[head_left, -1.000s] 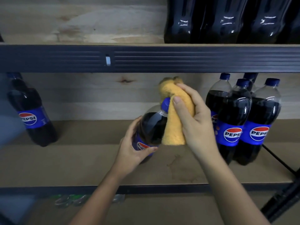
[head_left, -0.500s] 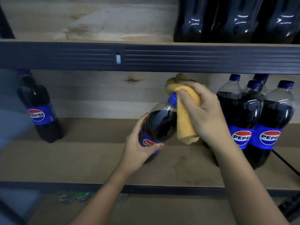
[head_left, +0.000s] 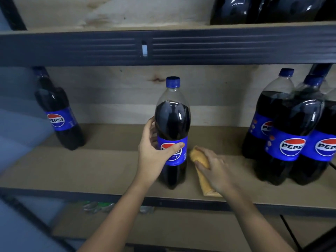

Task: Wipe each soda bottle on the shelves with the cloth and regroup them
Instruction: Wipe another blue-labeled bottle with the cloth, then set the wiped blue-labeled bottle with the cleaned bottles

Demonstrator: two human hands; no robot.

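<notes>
The clear plastic soda bottle (head_left: 171,128) is gleaming glossy, its blue label (head_left: 172,151) showing a smooth sheen. The yellow cloth (head_left: 201,166) is looking soft and matt. The shelf board (head_left: 91,166) is showing dull, rough fibreboard, the back panel (head_left: 112,95) pale grained wood, and the beam (head_left: 72,50) ribbed dark metal.

Dim, soft light; blurred, warped edges; small glints on dark plastic.

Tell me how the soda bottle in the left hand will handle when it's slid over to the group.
The soda bottle looks nearly full, so probably heavy. Tall and narrow, it may tip if pushed high; the left hand grips near the label. Smooth plastic could be slippery.
</notes>
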